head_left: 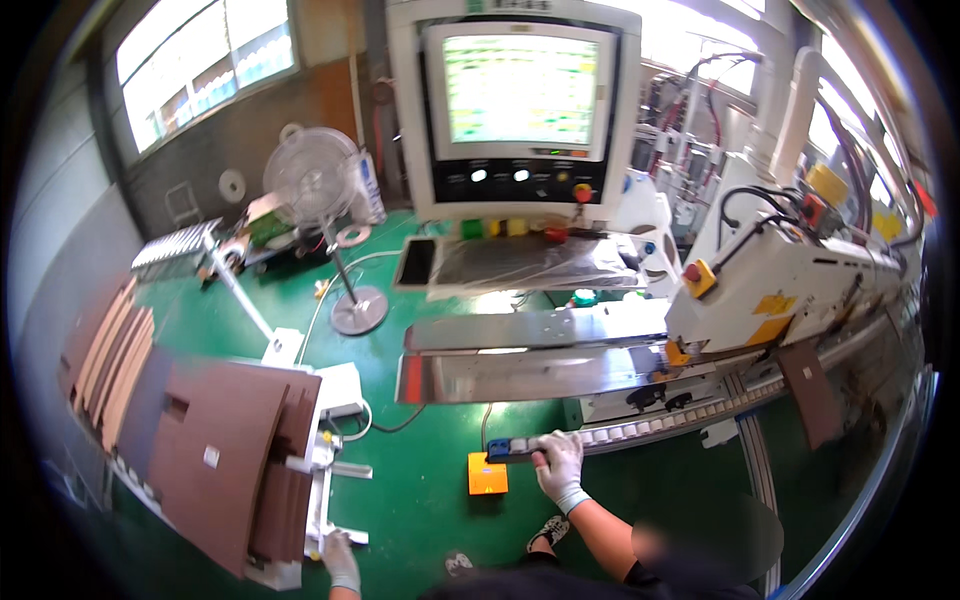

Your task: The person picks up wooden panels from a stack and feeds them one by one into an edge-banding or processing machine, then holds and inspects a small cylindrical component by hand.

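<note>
My right hand (562, 472), in a pale glove, grips the near side of a narrow roller rail (625, 431) close to its blue end. Its fingers lie over the rail's top and the thumb is on the near side. Low at the left, my gloved left hand (341, 563) is beside the end of a white rack arm (350, 537). Its fingers look stretched out, with nothing visible in them; whether they touch the arm is hard to tell. Brown flat panels (222, 450) lean in a stack on this rack, just left of that hand.
A control cabinet with a lit screen (520, 90) stands ahead, above a metal machine bed (530, 375). The white machine head (790, 280) is at right, with a brown panel (810, 395) near it. An orange box (488, 474) and a fan (312, 175) stand on the green floor.
</note>
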`<state>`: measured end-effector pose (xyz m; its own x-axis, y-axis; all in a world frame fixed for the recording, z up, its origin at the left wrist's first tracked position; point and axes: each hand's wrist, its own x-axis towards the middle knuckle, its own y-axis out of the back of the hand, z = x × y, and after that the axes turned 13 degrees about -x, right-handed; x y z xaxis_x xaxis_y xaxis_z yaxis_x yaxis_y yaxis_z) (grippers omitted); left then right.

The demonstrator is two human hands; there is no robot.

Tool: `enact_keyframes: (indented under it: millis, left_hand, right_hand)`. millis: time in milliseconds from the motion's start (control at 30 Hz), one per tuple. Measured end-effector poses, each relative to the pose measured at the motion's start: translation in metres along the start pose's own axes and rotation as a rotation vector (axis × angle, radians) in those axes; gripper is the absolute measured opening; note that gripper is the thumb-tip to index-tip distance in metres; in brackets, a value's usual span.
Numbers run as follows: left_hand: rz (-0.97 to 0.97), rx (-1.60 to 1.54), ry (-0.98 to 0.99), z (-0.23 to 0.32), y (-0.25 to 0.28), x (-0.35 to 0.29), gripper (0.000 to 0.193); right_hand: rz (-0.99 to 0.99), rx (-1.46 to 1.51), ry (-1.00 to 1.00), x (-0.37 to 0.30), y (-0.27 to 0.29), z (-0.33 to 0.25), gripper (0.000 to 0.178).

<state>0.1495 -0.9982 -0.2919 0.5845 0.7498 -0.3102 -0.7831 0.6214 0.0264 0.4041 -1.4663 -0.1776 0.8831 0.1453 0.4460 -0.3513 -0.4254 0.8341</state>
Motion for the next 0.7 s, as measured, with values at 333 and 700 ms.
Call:
enact_keyframes:
  millis: [333,700]
  left_hand:
    - [0.602,-0.968,0.080,0.046,0.181,-0.036,0.063]
    - [0.379,-0.865,0.043,0.122,0.191,-0.006,0.038]
  right_hand:
    - [-0.015,-0.141,-0.147,-0.029,-0.036,-0.007,0.044]
    - [-0.115,-0.167,-0.188,-0.015,-0.038,-0.010,0.052]
